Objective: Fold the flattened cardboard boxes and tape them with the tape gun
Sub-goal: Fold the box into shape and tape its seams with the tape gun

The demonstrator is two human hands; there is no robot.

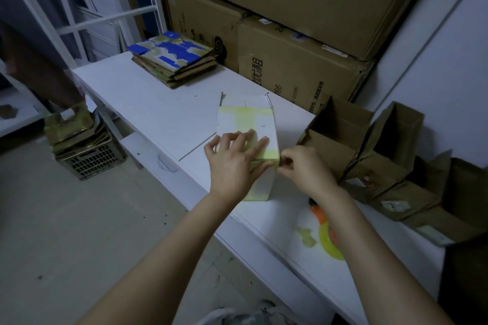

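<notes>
A small white box (247, 121) stands on the white table (163, 113), its top crossed by yellowish tape strips. My left hand (235, 161) lies flat on the near end of the box top, fingers spread and pressing the tape. My right hand (303, 169) is at the box's near right corner, thumb and fingers pinched together at the tape edge. The tape gun (326, 229), orange with a yellow-green roll, lies on the table under my right forearm, partly hidden. A stack of flattened boxes (174, 60) with blue tape sits at the table's far end.
Several folded brown boxes (375, 155) with open tops line the table's right side. Large cartons (298, 60) are stacked against the wall behind. A crate holding flattened cardboard (81, 140) stands on the floor at left. A white metal rack (79, 8) rises at back left.
</notes>
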